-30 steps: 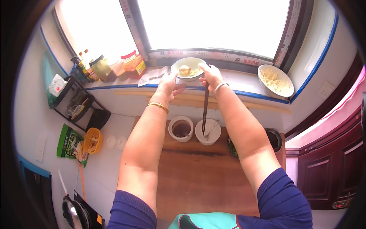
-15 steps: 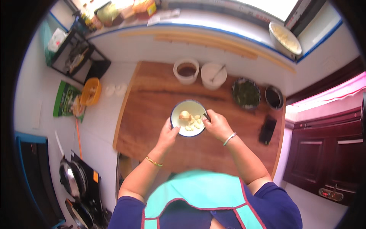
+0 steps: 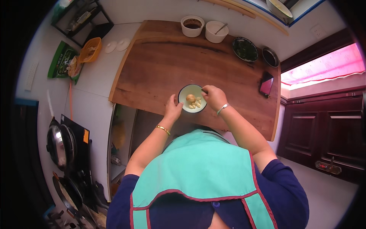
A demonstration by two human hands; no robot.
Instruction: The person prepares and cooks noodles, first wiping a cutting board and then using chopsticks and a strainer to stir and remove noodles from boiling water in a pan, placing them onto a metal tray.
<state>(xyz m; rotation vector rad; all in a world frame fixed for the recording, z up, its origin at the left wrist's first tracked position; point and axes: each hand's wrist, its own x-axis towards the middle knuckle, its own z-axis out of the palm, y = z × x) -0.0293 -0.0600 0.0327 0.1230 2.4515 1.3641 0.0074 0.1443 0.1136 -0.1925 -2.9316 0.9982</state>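
A small pale bowl (image 3: 187, 92) holding a whole garlic bulb and several peeled cloves sits near the front edge of a wooden board (image 3: 160, 65). My left hand (image 3: 173, 108) grips the bowl's left rim. My right hand (image 3: 214, 96) holds the right rim, fingers curled over it. Both forearms come up from below, a gold bangle on the left wrist and a silver one on the right.
At the board's far edge stand two white cups (image 3: 192, 26), a dark plate of greens (image 3: 245, 49) and a small dark bowl (image 3: 270, 56). A phone (image 3: 266, 84) lies at the right. An orange bowl (image 3: 90, 49) and a green packet (image 3: 62, 61) are left; a stove with pans (image 3: 61, 145) is lower left.
The bowl has come from the window sill down to the front of the wooden board, both hands still on it. The view has tilted further down.
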